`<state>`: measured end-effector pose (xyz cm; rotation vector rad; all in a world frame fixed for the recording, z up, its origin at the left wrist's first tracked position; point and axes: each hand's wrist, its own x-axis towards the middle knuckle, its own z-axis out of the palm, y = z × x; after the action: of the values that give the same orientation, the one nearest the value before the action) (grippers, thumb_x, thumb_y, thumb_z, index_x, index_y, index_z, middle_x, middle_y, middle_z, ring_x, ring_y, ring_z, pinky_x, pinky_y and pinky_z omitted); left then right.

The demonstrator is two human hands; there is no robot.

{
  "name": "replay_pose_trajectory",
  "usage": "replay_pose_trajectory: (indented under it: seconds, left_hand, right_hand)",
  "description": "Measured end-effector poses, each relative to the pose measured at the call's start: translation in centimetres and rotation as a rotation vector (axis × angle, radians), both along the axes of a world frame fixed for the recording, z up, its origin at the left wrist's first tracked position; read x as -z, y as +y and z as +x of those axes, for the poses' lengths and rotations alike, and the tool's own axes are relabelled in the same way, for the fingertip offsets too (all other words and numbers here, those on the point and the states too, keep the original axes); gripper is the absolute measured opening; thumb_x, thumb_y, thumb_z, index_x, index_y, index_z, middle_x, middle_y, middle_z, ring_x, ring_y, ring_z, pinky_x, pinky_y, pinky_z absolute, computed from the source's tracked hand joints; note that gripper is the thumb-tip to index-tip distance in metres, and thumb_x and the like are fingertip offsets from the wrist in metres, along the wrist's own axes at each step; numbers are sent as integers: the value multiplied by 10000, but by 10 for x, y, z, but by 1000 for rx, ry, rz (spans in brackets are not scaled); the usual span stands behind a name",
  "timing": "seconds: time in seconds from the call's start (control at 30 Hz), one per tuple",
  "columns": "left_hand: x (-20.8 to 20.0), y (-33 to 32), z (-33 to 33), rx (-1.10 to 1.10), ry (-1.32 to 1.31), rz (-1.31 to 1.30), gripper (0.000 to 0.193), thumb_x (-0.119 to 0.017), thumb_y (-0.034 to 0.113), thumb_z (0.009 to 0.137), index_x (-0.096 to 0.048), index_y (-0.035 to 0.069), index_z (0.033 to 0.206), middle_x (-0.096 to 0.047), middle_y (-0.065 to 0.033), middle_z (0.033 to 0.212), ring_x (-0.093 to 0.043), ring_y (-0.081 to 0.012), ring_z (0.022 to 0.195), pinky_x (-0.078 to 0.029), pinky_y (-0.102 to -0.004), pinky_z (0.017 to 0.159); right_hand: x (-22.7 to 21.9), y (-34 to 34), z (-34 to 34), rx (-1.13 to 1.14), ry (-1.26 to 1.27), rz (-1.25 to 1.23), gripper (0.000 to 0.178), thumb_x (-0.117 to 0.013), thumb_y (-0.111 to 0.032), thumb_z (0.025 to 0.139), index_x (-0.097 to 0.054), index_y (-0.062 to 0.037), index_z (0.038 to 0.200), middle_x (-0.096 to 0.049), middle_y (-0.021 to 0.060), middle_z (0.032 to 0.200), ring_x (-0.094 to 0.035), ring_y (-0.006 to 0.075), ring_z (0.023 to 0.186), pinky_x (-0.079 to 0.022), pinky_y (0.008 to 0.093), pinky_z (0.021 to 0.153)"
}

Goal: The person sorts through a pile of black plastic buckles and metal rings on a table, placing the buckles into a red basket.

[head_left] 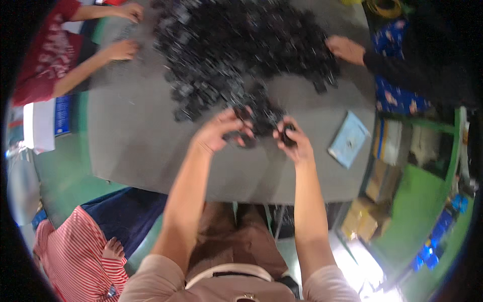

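Observation:
A large heap of small black parts (241, 45), blurred and too small to name, covers the far middle of the grey table. At its near edge my left hand (219, 132) has its fingers curled around a few of these black parts (243, 115). Just to the right, my right hand (299, 146) pinches one small dark part (289, 135) between thumb and fingers. More loose black parts (264, 118) lie between and just beyond my two hands.
A light blue booklet or flat packet (349, 139) lies right of my right hand. Co-workers' hands (123, 50) (347, 49) are at the table's left and right. A person in red stripes (83, 251) is at lower left. Cardboard boxes (366, 219) stand on a green shelf at right.

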<state>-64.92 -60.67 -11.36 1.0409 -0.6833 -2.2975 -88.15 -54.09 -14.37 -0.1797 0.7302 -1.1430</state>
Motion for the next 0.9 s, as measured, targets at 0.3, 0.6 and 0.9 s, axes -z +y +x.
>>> replay_pose_trajectory:
  seconds: [0.3, 0.6, 0.9]
  left_hand:
    - [1, 26, -13, -642, 118, 345, 332, -455, 392, 877, -546, 80, 812, -569, -77, 778, -564, -194, 701, -452, -281, 526]
    - [-3, 66, -10, -807, 608, 168, 340, -427, 351, 877, -532, 107, 1089, -537, -63, 1110, -460, -203, 1104, -361, -323, 950]
    - [-27, 76, 61, -879, 648, 358, 192, -482, 295, 863, -541, 121, 920, -556, -51, 909, -540, -183, 757, -449, -262, 516]
  right_hand:
    - [-32, -27, 94, 218, 415, -7, 107, -540, -155, 837, -542, -49, 840, -544, 25, 788, -520, 95, 700, -420, 210, 543]
    - [-94, -11, 149, -8, 1528, -1081, 125, -616, -126, 712, -540, -63, 788, -525, 89, 918, -492, 278, 928, -347, 433, 859]
    - [-119, -42, 178, -196, 1337, -940, 114, -562, -139, 790, -584, -46, 851, -548, 99, 954, -516, 271, 949, -399, 387, 853]
